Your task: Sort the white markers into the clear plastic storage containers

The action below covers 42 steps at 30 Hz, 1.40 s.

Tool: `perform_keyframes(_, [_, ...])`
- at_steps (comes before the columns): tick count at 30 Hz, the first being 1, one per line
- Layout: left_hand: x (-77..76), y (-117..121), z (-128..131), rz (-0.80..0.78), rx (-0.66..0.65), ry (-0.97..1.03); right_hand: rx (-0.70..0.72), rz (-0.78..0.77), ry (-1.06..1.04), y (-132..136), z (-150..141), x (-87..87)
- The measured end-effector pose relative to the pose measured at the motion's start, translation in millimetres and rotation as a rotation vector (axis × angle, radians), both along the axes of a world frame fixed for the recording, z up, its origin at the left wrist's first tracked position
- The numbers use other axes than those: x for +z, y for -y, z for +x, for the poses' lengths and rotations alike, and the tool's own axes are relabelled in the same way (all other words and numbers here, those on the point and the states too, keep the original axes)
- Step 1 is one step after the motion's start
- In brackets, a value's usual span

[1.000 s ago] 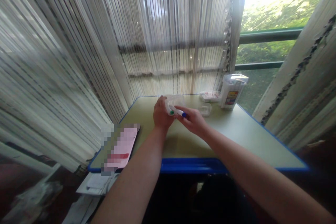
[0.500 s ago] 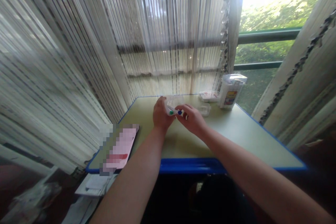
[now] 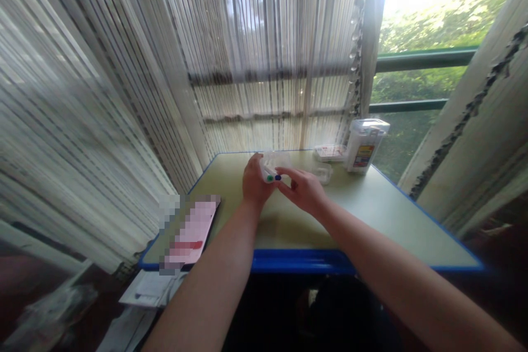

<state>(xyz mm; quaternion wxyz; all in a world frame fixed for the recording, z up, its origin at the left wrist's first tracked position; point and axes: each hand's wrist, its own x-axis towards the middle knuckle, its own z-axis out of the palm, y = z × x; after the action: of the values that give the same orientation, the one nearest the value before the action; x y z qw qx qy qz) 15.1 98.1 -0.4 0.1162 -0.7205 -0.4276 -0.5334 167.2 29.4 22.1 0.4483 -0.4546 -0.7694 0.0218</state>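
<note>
Right hand [image 3: 303, 187] was at the near right of the clear box [image 3: 281, 158], thumb and finger about the blue-ended marker [image 3: 278, 177], pinched or just touching, can't tell; green-ended marker [image 3: 269, 179] sat at the box's near-left corner, so a crooked push could have jammed the two. Left hand [image 3: 254, 182] had its grip clamped on the box's left side; slackening or tipping could have spilled markers onto the worktop [image 3: 284, 225], toward the clear tray [image 3: 324, 174] right of the box.

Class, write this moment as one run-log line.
left hand: holding clear container | right hand: at blue-ended marker | green-ended marker: beside it
</note>
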Motion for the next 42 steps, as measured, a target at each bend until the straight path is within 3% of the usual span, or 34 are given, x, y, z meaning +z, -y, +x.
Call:
perform_keyframes(11, [1.6, 4.4, 1.3, 0.01, -0.023, -0.011, 0.021, 0.025, 0.018, -3.7, -1.0, -2.9])
perform_keyframes(18, [1.7, 4.2, 2.6, 0.005, -0.055, 0.015, -0.052, -0.025, 0.031, -5.5, -2.2, -6.1])
perform_keyframes(42, [-3.4, -1.6, 3.5, -0.023, -0.13, 0.093, -0.019, 0.126, -0.026, -7.5, -3.6, -9.0])
